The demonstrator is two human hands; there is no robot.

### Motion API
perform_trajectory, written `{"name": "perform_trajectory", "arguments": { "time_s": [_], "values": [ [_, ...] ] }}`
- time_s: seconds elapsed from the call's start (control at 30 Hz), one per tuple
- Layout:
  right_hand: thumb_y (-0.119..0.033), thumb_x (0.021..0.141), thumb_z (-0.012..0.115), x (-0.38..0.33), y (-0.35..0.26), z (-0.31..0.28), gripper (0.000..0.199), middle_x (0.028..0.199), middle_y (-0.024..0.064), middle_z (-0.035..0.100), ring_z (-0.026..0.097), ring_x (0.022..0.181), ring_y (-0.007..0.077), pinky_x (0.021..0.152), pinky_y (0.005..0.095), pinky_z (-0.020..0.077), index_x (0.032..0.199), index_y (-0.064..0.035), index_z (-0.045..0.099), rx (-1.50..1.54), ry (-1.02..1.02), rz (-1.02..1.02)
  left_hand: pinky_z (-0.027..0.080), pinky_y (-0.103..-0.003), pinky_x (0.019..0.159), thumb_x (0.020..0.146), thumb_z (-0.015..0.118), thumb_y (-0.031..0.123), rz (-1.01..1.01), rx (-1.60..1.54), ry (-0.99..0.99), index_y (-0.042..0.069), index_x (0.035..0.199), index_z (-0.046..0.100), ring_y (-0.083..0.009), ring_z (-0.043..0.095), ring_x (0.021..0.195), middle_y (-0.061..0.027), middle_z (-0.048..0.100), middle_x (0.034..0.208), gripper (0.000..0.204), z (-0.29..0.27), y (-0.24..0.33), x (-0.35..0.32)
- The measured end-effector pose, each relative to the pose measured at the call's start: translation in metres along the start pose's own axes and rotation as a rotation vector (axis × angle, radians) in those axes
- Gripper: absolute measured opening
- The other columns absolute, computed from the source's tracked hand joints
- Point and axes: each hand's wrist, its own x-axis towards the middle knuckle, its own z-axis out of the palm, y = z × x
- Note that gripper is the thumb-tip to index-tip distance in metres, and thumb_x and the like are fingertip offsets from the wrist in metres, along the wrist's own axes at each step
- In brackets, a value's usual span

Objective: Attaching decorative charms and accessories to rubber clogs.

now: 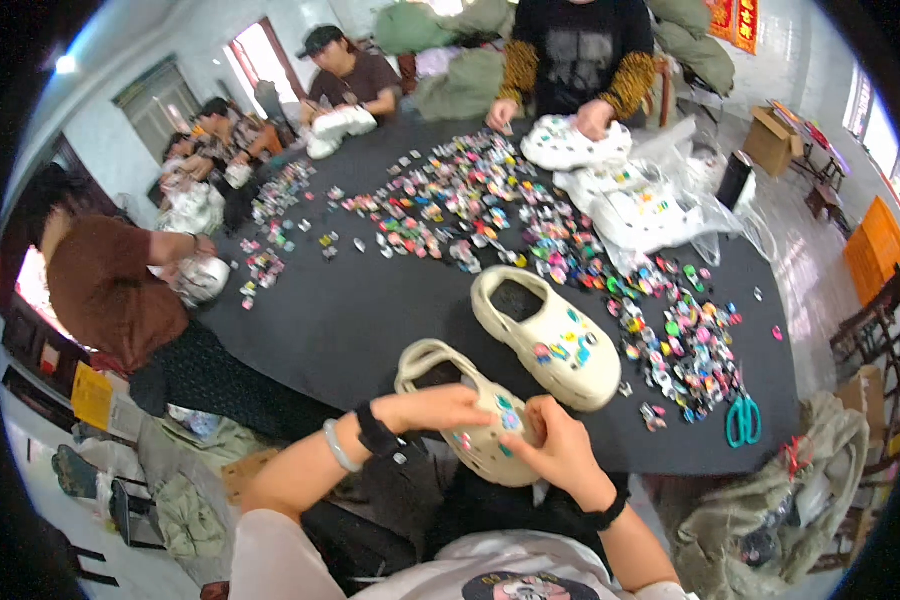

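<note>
cream clog (470,445) between both hands

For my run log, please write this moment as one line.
left hand: holds cream clog | right hand: presses on clog's charms | second clog: on black table | scissors: right

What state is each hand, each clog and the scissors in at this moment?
Left hand: gripping the held clog's top.
Right hand: fingers pressed against the held clog's front.
Cream foam clog in the hands: held at the table edge, a few charms fitted.
Second cream foam clog: lying on the black table, several coloured charms fitted.
Teal-handled scissors: lying on the table, untouched.
</note>
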Motion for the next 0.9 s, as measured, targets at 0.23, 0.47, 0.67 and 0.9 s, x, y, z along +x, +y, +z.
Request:
{"name": "perform_trajectory", "arguments": {
  "time_s": [0.23,0.47,0.67,0.9],
  "values": [
    [-0.059,0.079,0.065,0.002,-0.007,-0.007,0.055,0.062,0.0103,0.059,0.062,0.053,0.0306,0.048,0.0385,0.0479,0.077,-0.0056,0.052,-0.281,-0.131,-0.087,0.046,-0.023,0.059,0.085,0.073,0.03,0.155,-0.249,0.13,-0.002,0.098,0.066,-0.0037,0.055,0.073,0.0016,0.063,0.082,0.035,0.029,0.015,-0.017],
    [-0.054,0.081,0.064,-0.005,-0.004,-0.002,0.051,0.067,0.0098,0.063,0.065,0.056,0.0289,0.05,0.0377,0.0507,0.084,-0.0044,0.056,-0.299,-0.12,-0.136,0.05,-0.021,0.066,0.082,0.075,0.021,0.05,-0.513,0.039,0.0,0.112,0.062,-0.0061,0.06,0.084,-0.0019,0.065,0.1,0.039,0.033,0.022,-0.024],
    [-0.051,0.081,0.065,-0.008,0.002,0.002,0.048,0.067,0.0113,0.063,0.065,0.055,0.0294,0.048,0.0391,0.0501,0.083,-0.0039,0.055,-0.281,-0.095,-0.156,0.051,-0.022,0.068,0.083,0.074,0.022,0.105,-0.526,-0.068,0.001,0.116,0.06,-0.0075,0.06,0.088,-0.0025,0.065,0.105,0.041,0.025,0.04,-0.024],
    [-0.046,0.083,0.064,-0.007,-0.006,0.001,0.043,0.067,0.0133,0.061,0.062,0.057,0.0335,0.052,0.0421,0.0484,0.081,-0.0045,0.053,-0.251,-0.033,-0.13,0.049,-0.024,0.081,0.085,0.071,0.026,-0.056,-0.371,-0.041,0.0,0.116,0.059,-0.0103,0.06,0.094,-0.004,0.064,0.108,0.042,0.024,-0.023,0.013]
  ]
}}
